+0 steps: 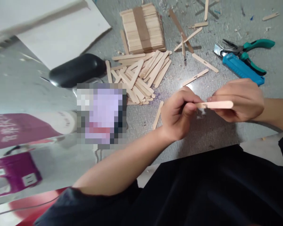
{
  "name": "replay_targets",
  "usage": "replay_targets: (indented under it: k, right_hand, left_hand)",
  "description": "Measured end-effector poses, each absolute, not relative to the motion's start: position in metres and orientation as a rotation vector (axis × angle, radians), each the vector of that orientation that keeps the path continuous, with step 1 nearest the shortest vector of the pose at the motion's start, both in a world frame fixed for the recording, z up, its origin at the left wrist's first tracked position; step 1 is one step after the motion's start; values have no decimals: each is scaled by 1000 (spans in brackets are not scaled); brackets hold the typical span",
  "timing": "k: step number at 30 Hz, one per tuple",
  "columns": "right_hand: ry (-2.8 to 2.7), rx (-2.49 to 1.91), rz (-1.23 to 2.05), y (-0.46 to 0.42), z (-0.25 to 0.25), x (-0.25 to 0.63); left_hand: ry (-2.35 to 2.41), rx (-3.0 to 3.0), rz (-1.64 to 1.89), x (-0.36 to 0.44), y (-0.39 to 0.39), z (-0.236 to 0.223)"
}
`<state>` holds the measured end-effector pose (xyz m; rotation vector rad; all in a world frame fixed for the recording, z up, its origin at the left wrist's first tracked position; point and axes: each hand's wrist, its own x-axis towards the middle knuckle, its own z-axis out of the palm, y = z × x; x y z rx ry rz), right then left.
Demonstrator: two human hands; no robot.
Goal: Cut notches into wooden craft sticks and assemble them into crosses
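Note:
Both hands meet over the grey table near its front edge, on one wooden craft stick (pixel 218 104) that lies level between them. My right hand (pixel 238 99) is closed round the stick's right part. My left hand (pixel 178 114) pinches its left end, where a small notch shows. A single loose stick (pixel 158 115) lies just left of my left hand. Behind it is a heap of loose sticks (pixel 141 75), and farther back a flat panel of joined sticks (pixel 143 27).
Green-handled pliers (pixel 247 49) and a blue utility knife (pixel 241 67) lie at the back right. Notched sticks and a crossed stick piece (pixel 185 36) are scattered at the back. A black oval object (pixel 77 69) and white board (pixel 58 34) lie left; a purple box (pixel 14 169) at bottom left.

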<state>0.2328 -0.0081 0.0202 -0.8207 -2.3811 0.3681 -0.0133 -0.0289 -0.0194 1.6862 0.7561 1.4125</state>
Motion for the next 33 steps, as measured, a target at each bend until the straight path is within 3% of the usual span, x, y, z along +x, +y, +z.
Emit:
replay_targets:
  k: [7,18,33]
  right_hand:
    - [-2117,-590,12,-1,14,228]
    - [-2097,-556,281,0,23,220]
    - [-2228,-686,404,-3,32,231]
  left_hand:
    - [717,1730,1415,-13,-27,-14]
    - [674,1772,1419,-13,-22,-5]
    - [672,1825,1310,-15,-24,-4]
